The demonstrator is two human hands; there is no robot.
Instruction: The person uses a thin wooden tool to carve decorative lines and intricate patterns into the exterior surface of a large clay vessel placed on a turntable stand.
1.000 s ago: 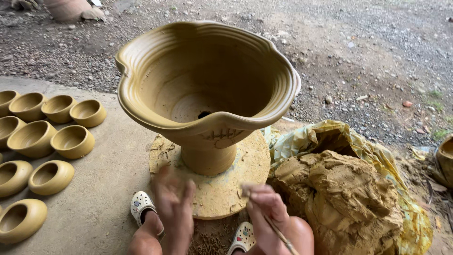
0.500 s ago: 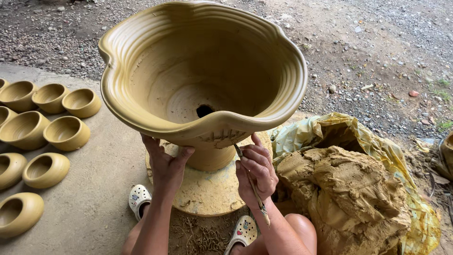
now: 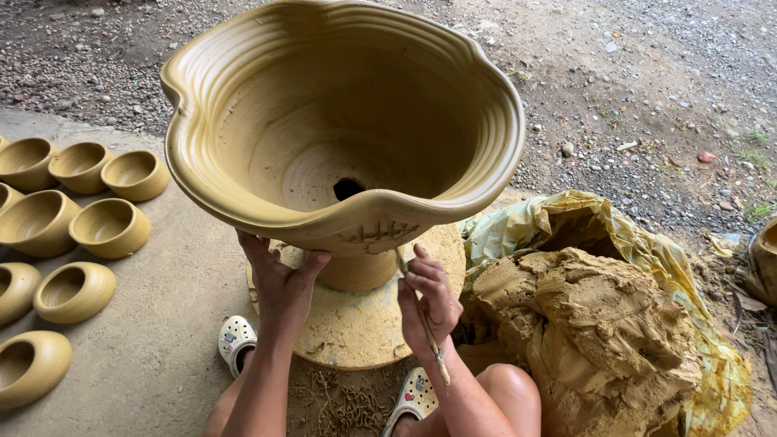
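- Standing upright on a round clay-caked wheel (image 3: 356, 324), on the concrete floor (image 3: 154, 348) just in front of the knees: a big wavy-rimmed clay pot (image 3: 340, 137), ribbed outside, dark hole showing at the bottom inside.
- Bearing carved marks on the near outer wall, just under the rim.
- Pressing against that near wall from below: left hand (image 3: 279, 279), fingers spread and reaching up, touching the clay.
- Pinching a thin stick tool (image 3: 425, 324): right hand (image 3: 429, 295), fingers drawn together around it, tip of the stick meeting the pot beside the carved marks.
- Resting beside the wheel's base: two white clogs (image 3: 236, 340), one on each side.
- Lying to the right, touching the wheel's edge: a lump of raw clay (image 3: 591, 324) on a yellow plastic sheet (image 3: 647, 243).
- Sitting in rows at far left, well apart from the pot: small clay bowls (image 3: 109, 226).
- Stretching behind everything: gravel ground (image 3: 631, 97).
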